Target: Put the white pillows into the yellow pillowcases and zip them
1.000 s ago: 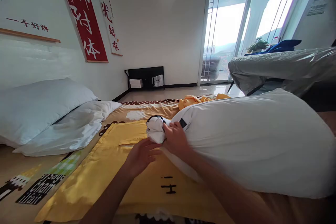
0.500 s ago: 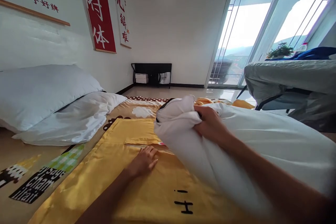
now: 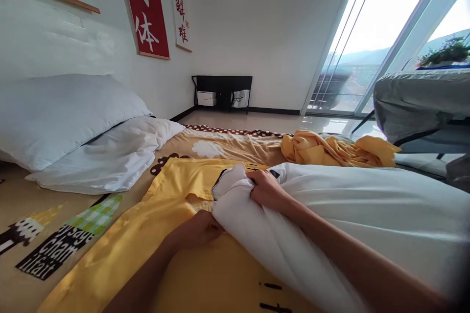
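- Two bare hands work low over a bed, both at the near end of a big white pillow (image 3: 367,215) that lies across the right side of the view.
- The right hand (image 3: 267,189) is clenched on a bunched corner of the pillow, with cloth gathered between fingers and palm; its forearm lies along the top of the pillow.
- The left hand (image 3: 196,230) rests on a yellow pillowcase (image 3: 176,183), fingers curled at the fabric right beside the pillow's gripped corner. Whether it pinches the cloth or only presses on it cannot be told.
- That pillowcase lies spread flat on the bed, reaching from just under the pillow's corner toward the camera, with black marks printed near the bottom edge.
- The pillow's bunched corner sits on the pillowcase, next to a fold or opening in the yellow cloth, and a small dark tag shows by the right hand.
- Under everything lies a tan bedsheet (image 3: 227,149) with cartoon prints and lettering.
- A crumpled yellow cloth (image 3: 330,149) lies on the sheet beyond the pillow, apart from both hands.
- Two more white pillows (image 3: 69,117) are stacked at the left against the wall, well apart from the hands.
- Red banners (image 3: 147,7) with white characters hang on the wall above them.
- A black shelf (image 3: 222,93) stands on the floor against the far wall.
- Glass doors (image 3: 370,34) fill the right side, with something under a grey cover (image 3: 414,100) in front of them.
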The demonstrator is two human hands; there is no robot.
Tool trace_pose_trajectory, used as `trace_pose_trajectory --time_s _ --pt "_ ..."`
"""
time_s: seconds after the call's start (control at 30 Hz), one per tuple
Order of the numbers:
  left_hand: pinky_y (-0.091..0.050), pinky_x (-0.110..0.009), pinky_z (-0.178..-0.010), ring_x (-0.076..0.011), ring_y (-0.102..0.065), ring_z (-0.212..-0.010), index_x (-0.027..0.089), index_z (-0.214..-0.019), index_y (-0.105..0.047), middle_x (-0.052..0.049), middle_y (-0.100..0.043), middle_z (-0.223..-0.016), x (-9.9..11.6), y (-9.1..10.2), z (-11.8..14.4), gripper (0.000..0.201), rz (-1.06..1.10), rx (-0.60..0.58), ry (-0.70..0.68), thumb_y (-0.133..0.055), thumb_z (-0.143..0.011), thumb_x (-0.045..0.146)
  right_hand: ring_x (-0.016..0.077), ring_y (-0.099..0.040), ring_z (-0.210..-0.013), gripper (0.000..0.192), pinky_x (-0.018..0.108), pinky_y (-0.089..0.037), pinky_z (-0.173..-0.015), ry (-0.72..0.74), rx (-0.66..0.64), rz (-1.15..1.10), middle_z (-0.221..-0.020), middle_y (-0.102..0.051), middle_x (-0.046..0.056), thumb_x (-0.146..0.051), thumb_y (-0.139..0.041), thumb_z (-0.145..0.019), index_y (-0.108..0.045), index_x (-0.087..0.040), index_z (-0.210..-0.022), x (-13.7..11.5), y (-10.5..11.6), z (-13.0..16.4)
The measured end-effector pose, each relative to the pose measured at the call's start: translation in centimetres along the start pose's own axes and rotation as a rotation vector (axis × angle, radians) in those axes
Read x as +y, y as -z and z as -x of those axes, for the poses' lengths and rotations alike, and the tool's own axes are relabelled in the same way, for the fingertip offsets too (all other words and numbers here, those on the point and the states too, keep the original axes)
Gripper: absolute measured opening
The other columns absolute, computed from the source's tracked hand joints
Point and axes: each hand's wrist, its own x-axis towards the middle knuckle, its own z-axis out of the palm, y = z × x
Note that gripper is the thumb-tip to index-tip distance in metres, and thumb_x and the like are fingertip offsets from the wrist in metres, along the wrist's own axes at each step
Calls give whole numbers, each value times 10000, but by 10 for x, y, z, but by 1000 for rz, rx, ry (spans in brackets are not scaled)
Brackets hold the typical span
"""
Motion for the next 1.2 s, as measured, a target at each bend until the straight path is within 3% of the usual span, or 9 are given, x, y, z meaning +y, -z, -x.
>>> trace_pose_trajectory --time_s 0.2,0.3,0.47,0.53,0.67,0.8,0.93,1.07,1.2 --pt "-412 -198 -614 -136 -580 -689 185 -1075 -697 -6 -687 -788 -4 1 8 343 145 -144 88 -574 -770 281 136 -481 -575 138 239 -246 -534 6 156 -48 -490 -513 -16 -113 -451 -549 -570 -182 -563 -8 44 16" --pt "-430 -206 -624 -157 -606 -740 197 -974 -745 -21 -709 -848 -6 6 15 293 170 -288 -7 -608 -773 359 141 -489 -575 161 237 -264 -538 4 216 -39 -485 -520 -15 -116 -446 -563 -592 -183 -571 -10 60 15" --pt "-481 -229 -707 -197 -663 -846 216 -1016 -744 -42 -737 -965 4 23 23 301 183 -422 -2 -574 -811 355 170 -582 -663 218 250 -320 -595 -37 13 126 -634 -669 46 -108 -465 -605 -668 -182 -637 -7 21 11" --pt "-490 -224 -700 -185 -675 -827 203 -977 -734 -31 -741 -921 6 30 20 285 37 -307 133 -493 -830 246 182 -614 -735 250 264 -341 -680 -2 -48 180 -730 -714 70 -106 -476 -617 -701 -190 -689 -9 -2 9" --pt "-476 -295 -712 -234 -657 -813 133 -886 -679 -89 -702 -840 -4 45 0 249 -438 121 321 -463 -763 115 194 -629 -784 242 285 -329 -766 41 -33 189 -777 -731 84 -119 -497 -613 -710 -195 -699 -13 -20 11" --pt "-426 -369 -882 -302 -574 -1060 149 -998 -620 -139 -633 -1072 -20 54 -25 409 -555 228 270 -571 -614 17 188 -630 -794 229 283 -316 -779 45 -5 200 -759 -729 74 -122 -495 -598 -697 -196 -678 -12 -19 21" --pt "-360 -403 -967 -299 -502 -1142 146 -997 -603 -161 -582 -1153 -39 45 -44 365 -517 372 224 -532 -660 24 179 -636 -784 220 282 -311 -784 57 0 213 -768 -730 73 -129 -510 -596 -699 -197 -685 -16 -22 25" --pt "-431 -326 -816 -228 -585 -880 147 -805 -590 -97 -635 -858 -60 32 -55 134 -317 476 232 -460 -774 152 199 -644 -790 213 299 -313 -767 11 -4 248 -784 -735 81 -160 -522 -642 -715 -212 -717 -34 -25 19" --pt "-422 -240 -636 -159 -540 -680 169 -658 -490 -18 -547 -645 -71 32 -63 196 -73 549 225 -406 -796 280 215 -655 -769 210 326 -315 -769 55 -42 272 -808 -734 103 -188 -521 -688 -721 -200 -751 -56 -30 5"
